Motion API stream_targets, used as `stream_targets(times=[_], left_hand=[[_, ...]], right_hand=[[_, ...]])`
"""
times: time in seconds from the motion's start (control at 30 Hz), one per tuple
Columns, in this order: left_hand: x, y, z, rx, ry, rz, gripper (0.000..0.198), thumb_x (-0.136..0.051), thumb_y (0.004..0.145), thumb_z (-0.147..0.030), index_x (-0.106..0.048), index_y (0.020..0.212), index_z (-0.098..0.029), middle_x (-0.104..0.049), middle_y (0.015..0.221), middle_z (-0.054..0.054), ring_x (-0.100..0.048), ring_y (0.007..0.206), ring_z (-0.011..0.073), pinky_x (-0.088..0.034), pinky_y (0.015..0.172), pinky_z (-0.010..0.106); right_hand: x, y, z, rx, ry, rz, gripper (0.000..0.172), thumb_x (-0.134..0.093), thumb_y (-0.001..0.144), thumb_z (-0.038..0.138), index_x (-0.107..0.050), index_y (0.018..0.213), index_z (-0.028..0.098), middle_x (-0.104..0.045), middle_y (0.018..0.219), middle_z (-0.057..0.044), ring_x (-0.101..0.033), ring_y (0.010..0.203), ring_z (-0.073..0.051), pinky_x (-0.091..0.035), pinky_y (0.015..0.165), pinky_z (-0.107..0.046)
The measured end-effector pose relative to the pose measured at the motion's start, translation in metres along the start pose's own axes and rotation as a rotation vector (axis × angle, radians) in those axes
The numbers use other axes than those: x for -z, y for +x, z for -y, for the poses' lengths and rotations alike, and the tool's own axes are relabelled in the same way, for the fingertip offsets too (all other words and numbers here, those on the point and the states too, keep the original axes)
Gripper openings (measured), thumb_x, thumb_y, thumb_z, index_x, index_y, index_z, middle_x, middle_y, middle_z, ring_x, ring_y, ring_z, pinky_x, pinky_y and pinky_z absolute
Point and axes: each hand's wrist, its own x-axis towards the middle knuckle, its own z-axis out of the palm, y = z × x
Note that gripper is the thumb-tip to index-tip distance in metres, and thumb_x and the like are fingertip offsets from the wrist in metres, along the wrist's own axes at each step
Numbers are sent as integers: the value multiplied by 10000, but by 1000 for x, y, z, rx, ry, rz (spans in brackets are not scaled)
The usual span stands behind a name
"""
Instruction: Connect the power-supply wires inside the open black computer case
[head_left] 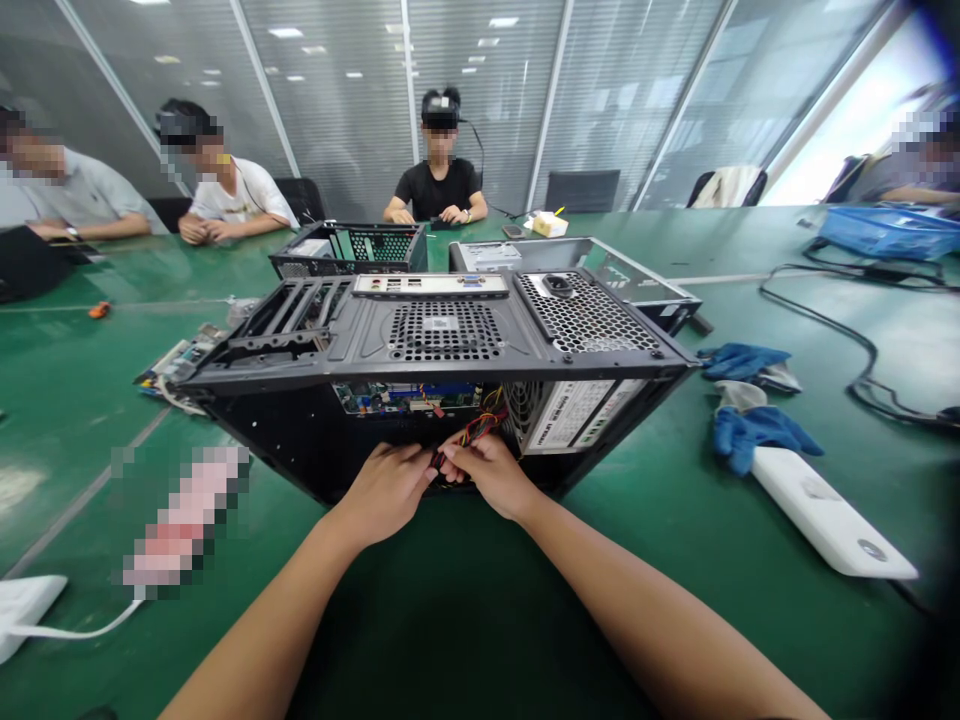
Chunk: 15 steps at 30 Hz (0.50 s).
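A black computer case (337,355) stands on the table with its back panel facing up and its open side toward me. Inside are a motherboard (405,398) and a power supply (585,415) bearing a white label. From the power supply comes a bundle of red, yellow and black cables (484,425). My right hand (491,475) is closed on these cables at the case opening. Right beside it, my left hand (386,490) pinches the dark end of the bundle. The fingertips of both hands nearly meet, and the plug between them is too small to make out.
Behind stand another black case frame (349,250) and an open case (637,270). Blue gloves (765,435) and a white power bank (832,510) lie to the right, a circuit board (176,365) to the left. Several people sit around the green table (787,620).
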Motion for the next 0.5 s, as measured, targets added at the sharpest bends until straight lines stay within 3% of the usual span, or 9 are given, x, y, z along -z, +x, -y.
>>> stream_targets(times=[0.23,0.5], left_hand=[[1,-1,-3,27,9,19,320,-315,1006,-270,-582,861,-171,-649,813,52,-624,771,193,-442,741,339],[-2,-1,-4,71,123,11,194,-423,970,-226,-552,834,-177,-660,730,32,-622,673,189,-408,676,322]], right_hand=[[0,0,0,14,15,-4,328,-697,754,488,-654,787,164,-632,613,-3,-570,556,-110,-420,543,-246],[0,0,-4,30,24,-70,357,-690,750,522,-659,739,167,-628,612,-5,-553,554,-112,-415,552,-256]])
